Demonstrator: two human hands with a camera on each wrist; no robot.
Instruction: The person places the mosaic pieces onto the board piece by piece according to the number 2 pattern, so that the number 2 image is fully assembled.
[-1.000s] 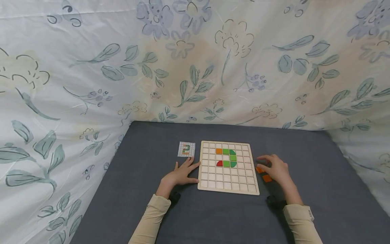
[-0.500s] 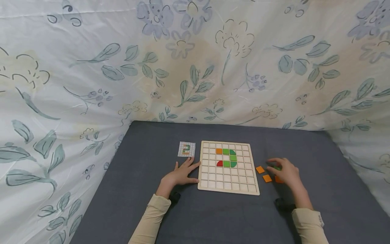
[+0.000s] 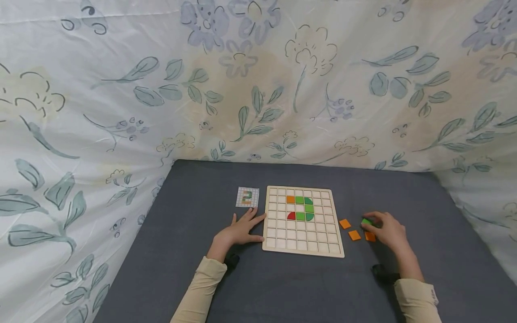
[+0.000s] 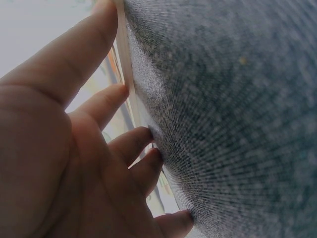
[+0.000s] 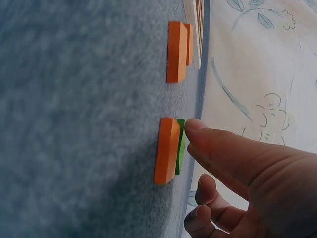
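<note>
In the head view, my left hand [image 3: 237,229] lies with spread fingers at the left edge of a square wooden grid board [image 3: 283,245]; its fingertips touch the edge. The left wrist view shows those fingers [image 4: 101,106] along the board's side. To the right of the board, my right hand [image 3: 387,229] has thumb and index finger at a green tile [image 3: 366,221], on opposite sides of it. An orange tile [image 3: 370,236] lies just in front, partly under the thumb. In the right wrist view, the green tile [image 5: 180,148] shows behind an orange tile [image 5: 167,151].
Two more orange tiles [image 3: 354,235] lie between the board and my right hand. On the board, orange, green and red pieces form a curved figure. A small card with a printed pattern [image 3: 247,197] sits left of the board. Floral cloth [image 3: 250,80] hangs behind the dark table.
My right hand has moved right, away from the orange tiles by the board, to the green tile. Those orange tiles are now uncovered. My left hand has stayed at the board's edge.
</note>
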